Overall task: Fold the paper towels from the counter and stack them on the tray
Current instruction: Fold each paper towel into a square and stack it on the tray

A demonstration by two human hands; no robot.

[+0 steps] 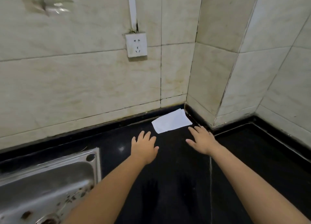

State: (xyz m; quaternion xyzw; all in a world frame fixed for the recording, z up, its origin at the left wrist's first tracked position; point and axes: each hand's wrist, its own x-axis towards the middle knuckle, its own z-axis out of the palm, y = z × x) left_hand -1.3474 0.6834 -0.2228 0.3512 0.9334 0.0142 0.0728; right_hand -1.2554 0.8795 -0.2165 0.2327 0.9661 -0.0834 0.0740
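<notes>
Reaching over the black counter, both hands are spread flat with straight fingers and hold nothing. The left hand hovers just short of the paper towel's near-left corner, and the right hand has its fingertips just beside the near-right edge, close enough that I cannot tell whether they touch it.

The paper towel lies flat on the counter at the back, tucked into the corner where the tiled wall meets a jutting tiled pillar; its far end runs right up to the dark skirting. It sits ahead of both hands and between them, a little nearer the right one. It looks like more than one layer at the far end (either already folded or a second sheet beneath, I cannot say which).

By its look it should be very light, limp and easily torn or creased, so it will slide on the glossy counter rather than lift cleanly. My judgement is that pinching the two near corners, one per hand, gives the best control, drawing it away from the wall before folding.

A steel sink lies to the left and a wall socket above; no tray is in view
</notes>
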